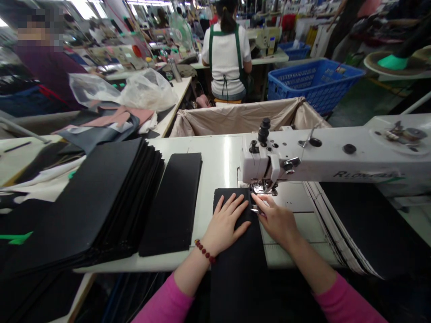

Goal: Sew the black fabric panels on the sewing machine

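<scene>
A long black fabric panel [237, 278] lies under my hands and hangs over the table's front edge. My left hand [224, 226] rests flat on it with fingers spread. Close to the presser foot [264, 188] of the white sewing machine [323, 157], my right hand [279, 222] is closed around small thread snips [255, 209], whose metal tips poke out beside the panel's right edge. Its fingertips touch the panel's edge near the needle area. The snips' handles are mostly hidden in the palm.
To the left are a narrow stack of black pieces [171, 202] and a taller stack of larger black panels [97, 197]. More dark panels with pale edges [367, 224] lie right. Beyond the table stand a cloth-lined bin [235, 116], a blue basket [303, 85] and a seated co-worker [227, 58].
</scene>
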Motion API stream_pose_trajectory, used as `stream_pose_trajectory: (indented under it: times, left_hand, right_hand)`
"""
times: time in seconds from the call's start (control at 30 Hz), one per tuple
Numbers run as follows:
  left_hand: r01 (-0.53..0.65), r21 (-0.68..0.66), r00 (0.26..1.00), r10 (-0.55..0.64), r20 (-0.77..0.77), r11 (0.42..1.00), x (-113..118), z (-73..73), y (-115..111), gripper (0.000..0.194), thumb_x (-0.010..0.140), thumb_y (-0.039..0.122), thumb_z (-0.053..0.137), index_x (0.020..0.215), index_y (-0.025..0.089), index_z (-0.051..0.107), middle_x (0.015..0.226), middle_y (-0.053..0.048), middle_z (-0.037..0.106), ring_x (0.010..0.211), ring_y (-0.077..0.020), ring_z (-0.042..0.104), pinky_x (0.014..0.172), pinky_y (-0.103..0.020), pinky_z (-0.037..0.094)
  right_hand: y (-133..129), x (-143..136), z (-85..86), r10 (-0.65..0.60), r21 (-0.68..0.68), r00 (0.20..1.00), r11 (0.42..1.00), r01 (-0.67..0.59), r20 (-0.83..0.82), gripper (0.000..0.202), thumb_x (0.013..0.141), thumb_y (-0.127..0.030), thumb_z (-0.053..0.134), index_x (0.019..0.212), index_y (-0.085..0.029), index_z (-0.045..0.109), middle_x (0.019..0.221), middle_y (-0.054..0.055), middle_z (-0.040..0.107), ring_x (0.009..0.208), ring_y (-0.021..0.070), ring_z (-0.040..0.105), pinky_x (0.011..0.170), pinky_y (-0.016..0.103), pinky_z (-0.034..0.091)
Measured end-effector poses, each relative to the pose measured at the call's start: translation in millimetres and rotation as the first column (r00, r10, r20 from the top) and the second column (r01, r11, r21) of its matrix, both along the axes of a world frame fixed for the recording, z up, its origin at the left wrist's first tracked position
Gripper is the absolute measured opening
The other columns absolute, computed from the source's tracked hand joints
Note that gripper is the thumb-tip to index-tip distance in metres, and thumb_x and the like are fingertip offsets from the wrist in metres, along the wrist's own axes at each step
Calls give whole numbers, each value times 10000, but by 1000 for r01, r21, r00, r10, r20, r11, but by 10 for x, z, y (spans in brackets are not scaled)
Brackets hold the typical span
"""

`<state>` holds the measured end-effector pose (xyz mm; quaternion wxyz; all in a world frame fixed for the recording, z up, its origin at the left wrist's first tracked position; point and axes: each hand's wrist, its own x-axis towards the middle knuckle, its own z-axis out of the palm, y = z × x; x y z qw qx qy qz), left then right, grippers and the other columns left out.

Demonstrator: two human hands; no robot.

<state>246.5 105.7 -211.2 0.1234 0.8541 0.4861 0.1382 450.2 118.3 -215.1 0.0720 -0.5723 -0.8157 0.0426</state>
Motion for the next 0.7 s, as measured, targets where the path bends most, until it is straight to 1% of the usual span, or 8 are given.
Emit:
stream_pose_trajectory:
  times: [0.1, 0.3, 0.7]
  left_hand:
    - [16, -2, 1000, -16, -5, 1000, 9, 16, 24, 545, 931, 406, 513, 1437, 275, 356, 1515, -40, 339, 1425, -265, 228, 1171, -519, 133]
    - [3, 3, 1000, -3, 3, 1000, 18, 17, 33, 548, 921, 401, 529, 1430, 277, 368, 1509, -36, 351, 1422, -260, 239, 1171, -515, 140]
    - [13, 21, 999, -13, 38, 1000, 8, 0, 36, 545, 916, 389, 540, 1425, 284, 375, 1506, -39, 357, 1420, -261, 244, 1172, -515, 135]
  right_hand:
    - [-1, 0, -4, 1, 7, 1000, 1000, -1, 3, 521, 933, -304, 447, 1444, -332, 349, 1357, 30, 520, 822, 171, 658, 636, 281, 520]
    - [4, -1, 3, 6, 18, 1000, 1000, -6, -13, 519, 929, -314, 450, 1442, -317, 367, 1324, 56, 544, 805, 173, 658, 628, 278, 523]
    - [0, -6, 4, 2, 17, 1000, 1000, -2, 10, 542, 914, -310, 468, 1444, -328, 355, 1344, 39, 531, 802, 172, 659, 624, 280, 525]
